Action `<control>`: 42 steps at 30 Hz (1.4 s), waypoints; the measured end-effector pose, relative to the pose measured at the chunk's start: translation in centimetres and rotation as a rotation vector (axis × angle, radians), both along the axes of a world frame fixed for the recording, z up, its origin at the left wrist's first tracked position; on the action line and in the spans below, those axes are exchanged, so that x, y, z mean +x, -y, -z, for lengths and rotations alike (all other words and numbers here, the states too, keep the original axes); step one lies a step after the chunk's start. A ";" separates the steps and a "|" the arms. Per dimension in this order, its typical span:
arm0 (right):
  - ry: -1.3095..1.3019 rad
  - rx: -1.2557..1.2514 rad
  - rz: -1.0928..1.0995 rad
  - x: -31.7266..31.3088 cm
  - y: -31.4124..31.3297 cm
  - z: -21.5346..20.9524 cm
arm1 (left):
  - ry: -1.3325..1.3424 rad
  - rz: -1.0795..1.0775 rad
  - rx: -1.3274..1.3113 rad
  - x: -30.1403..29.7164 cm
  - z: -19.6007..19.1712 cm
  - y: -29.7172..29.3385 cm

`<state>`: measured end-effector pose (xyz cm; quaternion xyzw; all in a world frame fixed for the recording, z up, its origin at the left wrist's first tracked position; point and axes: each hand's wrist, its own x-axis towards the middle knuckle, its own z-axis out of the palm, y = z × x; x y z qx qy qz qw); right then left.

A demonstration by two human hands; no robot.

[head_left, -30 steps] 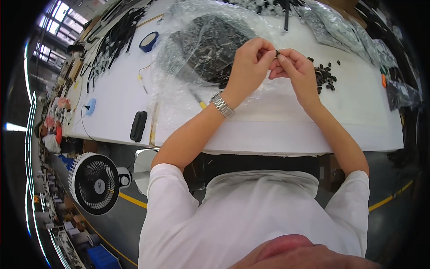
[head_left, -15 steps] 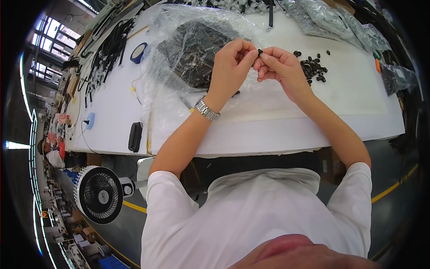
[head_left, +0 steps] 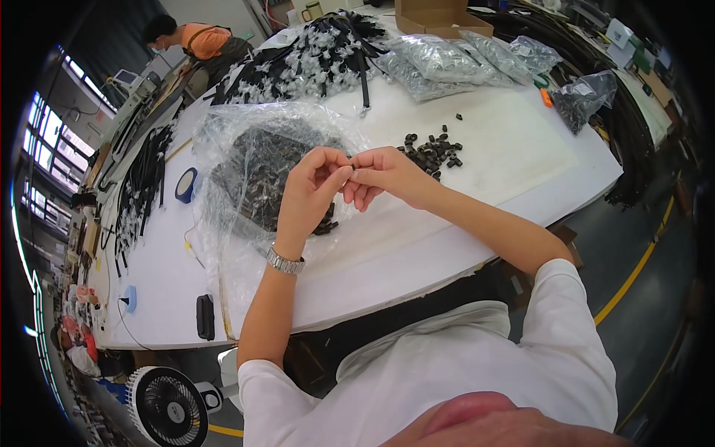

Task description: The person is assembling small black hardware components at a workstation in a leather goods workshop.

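Observation:
My left hand and my right hand meet over the table, fingertips pinched together. Between them is a small black part, mostly hidden by thumbs and fingers. Just left of and beneath my left hand lies a large clear plastic bag, opened out, holding a heap of small dark parts. Several of these dark pieces spill near its right edge, below my hands. Beyond my right hand sits a loose pile of small black parts on the white table.
Black straps with clear plastic bits cover the far side, beside filled clear bags and a cardboard box. Left are a blue tape roll, a black case and a fan. Another person works far left.
The view has tilted up and turned, bringing the far table side and another person into sight. My hands stay pinched together, and the black part between them shows less.

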<state>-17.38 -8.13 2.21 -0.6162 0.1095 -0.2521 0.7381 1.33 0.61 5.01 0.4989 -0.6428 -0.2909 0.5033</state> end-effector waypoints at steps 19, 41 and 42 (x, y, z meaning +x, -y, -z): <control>-0.079 -0.273 0.281 -0.3 -0.4 -0.8 | -0.117 -0.024 0.039 -0.2 0.3 0.4; 0.026 -0.452 0.342 0.4 -1.1 -0.4 | -0.014 -0.099 -0.076 -1.4 0.7 -0.6; 0.021 -0.467 0.375 0.0 -1.1 -0.8 | -0.016 -0.065 -0.090 -1.6 0.6 -0.5</control>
